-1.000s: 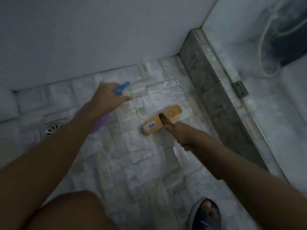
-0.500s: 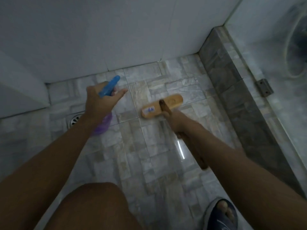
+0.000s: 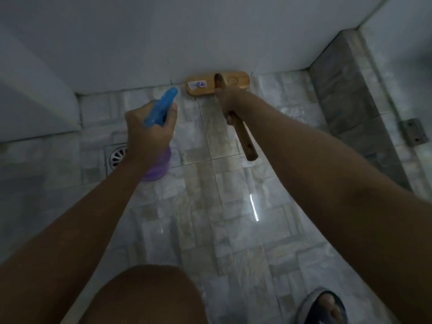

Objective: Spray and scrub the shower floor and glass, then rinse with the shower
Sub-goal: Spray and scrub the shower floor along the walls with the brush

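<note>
Shower floor (image 3: 233, 230): glossy stone-pattern tiles. Bears wooden brush (image 3: 201, 87), bristles down just beyond right hand's (image 3: 230, 101) grip; drain (image 3: 117, 155) left of grip; sandal (image 3: 312, 306) nearside.

Nothing legible. The wooden brush head (image 3: 236, 84), at the far edge of the shower floor (image 3: 210, 230), carries a small white sticker (image 3: 197, 84) with blue print too blurred to read, and a faint round stamp (image 3: 232, 79), equally unreadable.

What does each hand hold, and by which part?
The left hand grips the spray bottle at its neck; the right hand grips the scrub brush by its handle.
</note>
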Action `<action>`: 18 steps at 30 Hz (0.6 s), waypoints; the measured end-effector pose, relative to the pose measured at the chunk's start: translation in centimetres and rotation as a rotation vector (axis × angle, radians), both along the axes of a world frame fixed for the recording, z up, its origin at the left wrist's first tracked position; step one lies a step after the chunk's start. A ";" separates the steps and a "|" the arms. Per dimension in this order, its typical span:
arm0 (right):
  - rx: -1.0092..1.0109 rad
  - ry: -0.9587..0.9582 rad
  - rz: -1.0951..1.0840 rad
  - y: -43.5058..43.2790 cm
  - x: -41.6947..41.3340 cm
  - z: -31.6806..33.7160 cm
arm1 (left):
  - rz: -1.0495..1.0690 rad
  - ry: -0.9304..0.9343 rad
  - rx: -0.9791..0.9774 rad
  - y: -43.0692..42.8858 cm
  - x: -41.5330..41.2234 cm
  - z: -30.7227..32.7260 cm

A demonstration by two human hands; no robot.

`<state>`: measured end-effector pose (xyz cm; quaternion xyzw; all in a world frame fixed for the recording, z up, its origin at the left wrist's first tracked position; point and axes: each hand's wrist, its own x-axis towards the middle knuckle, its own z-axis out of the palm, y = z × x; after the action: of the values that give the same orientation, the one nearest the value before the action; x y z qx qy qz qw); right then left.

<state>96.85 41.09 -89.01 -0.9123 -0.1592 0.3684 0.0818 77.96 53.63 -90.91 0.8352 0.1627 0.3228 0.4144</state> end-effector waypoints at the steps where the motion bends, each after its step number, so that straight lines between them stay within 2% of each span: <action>1: 0.061 -0.004 -0.036 -0.6 -0.4 -0.3 | 0.000 0.013 -0.009 -0.1 0.1 0.0; 5: 0.258 0.116 -0.243 -7.9 -7.4 -0.2 | -0.027 0.037 -0.079 -0.1 0.3 0.1; 8: 0.134 0.269 -0.349 -12.6 -11.8 -0.2 | -0.029 0.050 -0.084 0.0 0.7 0.1; 13: 0.206 0.138 -0.198 -6.8 -6.1 -0.3 | -0.051 0.075 -0.033 -0.1 1.0 0.2; 15: 0.250 0.135 -0.337 -3.0 -2.6 -0.4 | -0.054 0.070 -0.002 -0.1 0.9 0.3; 18: 0.226 0.104 -0.275 -1.1 -0.8 0.2 | -0.016 0.069 -0.027 0.2 0.7 0.2</action>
<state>96.08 39.96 -88.78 -0.8902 -0.0689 0.3801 0.2415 78.62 53.83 -90.76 0.8414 0.1748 0.2884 0.4223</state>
